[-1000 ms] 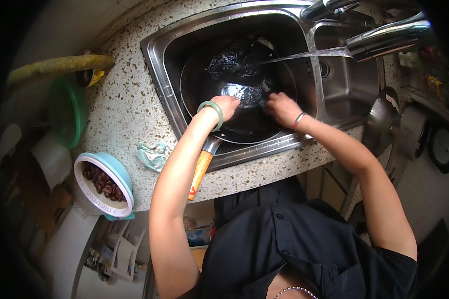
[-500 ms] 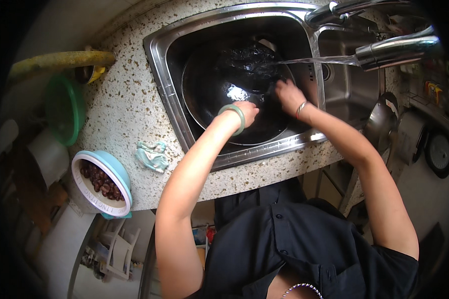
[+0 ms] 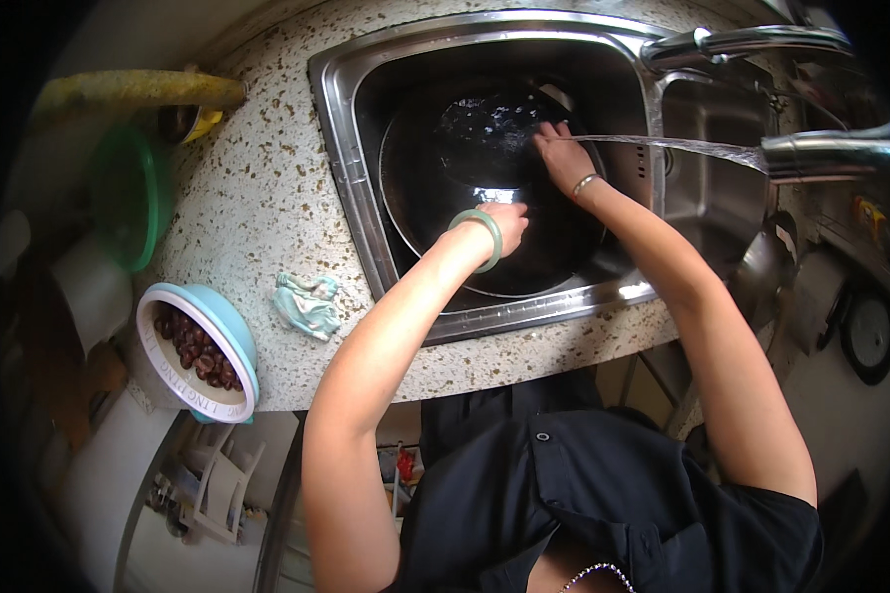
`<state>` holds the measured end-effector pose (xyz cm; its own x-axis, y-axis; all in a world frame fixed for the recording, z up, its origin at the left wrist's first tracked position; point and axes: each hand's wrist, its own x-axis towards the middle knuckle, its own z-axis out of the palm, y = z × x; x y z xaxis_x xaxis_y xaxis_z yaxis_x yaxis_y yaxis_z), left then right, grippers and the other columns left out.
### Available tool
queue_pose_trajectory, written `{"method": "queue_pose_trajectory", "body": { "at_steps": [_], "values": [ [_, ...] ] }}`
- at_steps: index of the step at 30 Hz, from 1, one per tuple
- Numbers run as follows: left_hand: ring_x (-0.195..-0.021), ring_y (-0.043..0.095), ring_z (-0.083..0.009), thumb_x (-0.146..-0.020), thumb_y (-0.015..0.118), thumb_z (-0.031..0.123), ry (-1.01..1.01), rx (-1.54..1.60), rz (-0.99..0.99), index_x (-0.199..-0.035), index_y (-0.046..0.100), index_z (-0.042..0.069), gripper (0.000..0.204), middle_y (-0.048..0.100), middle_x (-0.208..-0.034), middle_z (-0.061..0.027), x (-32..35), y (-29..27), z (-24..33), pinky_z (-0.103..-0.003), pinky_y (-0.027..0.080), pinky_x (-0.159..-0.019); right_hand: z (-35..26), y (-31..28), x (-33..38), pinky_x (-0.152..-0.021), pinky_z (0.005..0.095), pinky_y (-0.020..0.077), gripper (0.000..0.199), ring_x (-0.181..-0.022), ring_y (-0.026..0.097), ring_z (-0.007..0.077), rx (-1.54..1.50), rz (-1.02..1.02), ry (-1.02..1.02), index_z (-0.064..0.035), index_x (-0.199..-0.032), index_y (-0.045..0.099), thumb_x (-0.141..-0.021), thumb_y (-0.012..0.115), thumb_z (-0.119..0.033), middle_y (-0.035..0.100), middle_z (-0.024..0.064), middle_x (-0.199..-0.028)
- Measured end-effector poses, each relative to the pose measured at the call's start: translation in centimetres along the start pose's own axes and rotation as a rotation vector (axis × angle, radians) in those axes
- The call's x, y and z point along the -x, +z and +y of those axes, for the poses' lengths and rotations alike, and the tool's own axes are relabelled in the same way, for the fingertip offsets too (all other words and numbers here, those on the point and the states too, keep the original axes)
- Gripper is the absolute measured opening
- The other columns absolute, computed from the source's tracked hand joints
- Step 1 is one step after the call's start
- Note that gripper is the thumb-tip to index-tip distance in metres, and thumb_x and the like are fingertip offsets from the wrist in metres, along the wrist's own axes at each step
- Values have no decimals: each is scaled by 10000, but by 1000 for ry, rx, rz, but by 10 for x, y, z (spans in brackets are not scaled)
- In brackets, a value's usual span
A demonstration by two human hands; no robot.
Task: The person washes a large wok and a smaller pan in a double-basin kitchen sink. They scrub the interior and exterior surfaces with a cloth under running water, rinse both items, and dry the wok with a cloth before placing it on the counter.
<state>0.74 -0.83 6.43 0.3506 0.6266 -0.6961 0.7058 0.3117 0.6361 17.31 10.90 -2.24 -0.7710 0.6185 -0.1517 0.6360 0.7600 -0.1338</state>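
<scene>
A pale countertop speckled with brown [image 3: 222,237] fills the upper left of the head view, curving round a two-basin steel sink [image 3: 344,163] at twelve o'clock. At ten o'clock a yellow pipe [image 3: 138,91] runs along the edge, and below it, nearer nine, stands a green plastic basin [image 3: 138,203]. A crumpled pale-blue cloth [image 3: 307,308] lies on the counter at nine o'clock. Between eight and nine, a white-and-blue bowl [image 3: 244,346] contains brown, glossy, rounded pieces [image 3: 196,348].

The wok [image 3: 427,188] sits in the larger, left-hand basin. It is round, wide and nearly black, with a thin bright line along its rim from seven to nine o'clock and a small pale patch at its one o'clock edge. Water ripples inside it, glinting white near the top, and a bright reflection lies close to its middle. From a chrome tap [image 3: 831,155] at two o'clock, a thin stream [image 3: 697,145] slants leftward into the wok.

The left hand [image 3: 505,219], wearing a green bangle [image 3: 492,243], is over the wok just below its middle, fingers curled inward; whether they hold anything cannot be told. The right hand [image 3: 564,160], with a slim bracelet [image 3: 584,185], reaches in at the wok's two o'clock side beside the stream, fingers loosely bent; its grip cannot be told either.
</scene>
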Motion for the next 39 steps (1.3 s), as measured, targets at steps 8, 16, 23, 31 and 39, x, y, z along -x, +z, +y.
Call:
{"method": "queue_pose_trajectory", "body": {
  "at_steps": [8,16,23,31,39],
  "values": [
    [-1153,521,-392,-929,468,226,-102,-299,250,-1199,534,14,349,523,-1234,-257,-12,13,-36,-462,423,-983,-90,17,20,-822,429,468,235,-920,540,365,-671,-39,142,-52,-971,604,-744,660,-74,543,164,-985],
    [-1131,560,-352,-944,461,225,-119,-219,-155,-1242,558,29,369,603,-1189,-205,4,-12,10,-419,435,-985,-15,-23,64,-800,406,515,103,-990,539,335,-266,-287,45,-67,-834,638,-731,650,-76,554,106,-1002],
    [-1141,558,-340,-939,463,180,121,-428,-256,-1283,515,23,381,593,-1213,-195,-8,10,13,-411,444,-974,-27,-10,61,-780,405,515,95,-927,543,346,-294,-288,126,-53,-836,627,-747,647,-79,541,134,-1030],
    [-1139,560,-344,-943,447,180,64,-371,-308,-1288,509,27,382,579,-1233,-200,-9,10,14,-411,442,-974,-6,-6,37,-834,404,497,126,-1012,528,341,-77,-101,47,-69,-914,601,-793,567,-72,527,143,-1054],
    [-1144,555,-356,-950,449,208,-43,-302,-261,-1317,500,57,400,587,-1228,-196,-2,3,1,-409,439,-989,8,-14,47,-788,416,518,231,-998,547,341,-36,-149,90,-70,-975,605,-745,593,-49,546,143,-1039]
  ]
}}
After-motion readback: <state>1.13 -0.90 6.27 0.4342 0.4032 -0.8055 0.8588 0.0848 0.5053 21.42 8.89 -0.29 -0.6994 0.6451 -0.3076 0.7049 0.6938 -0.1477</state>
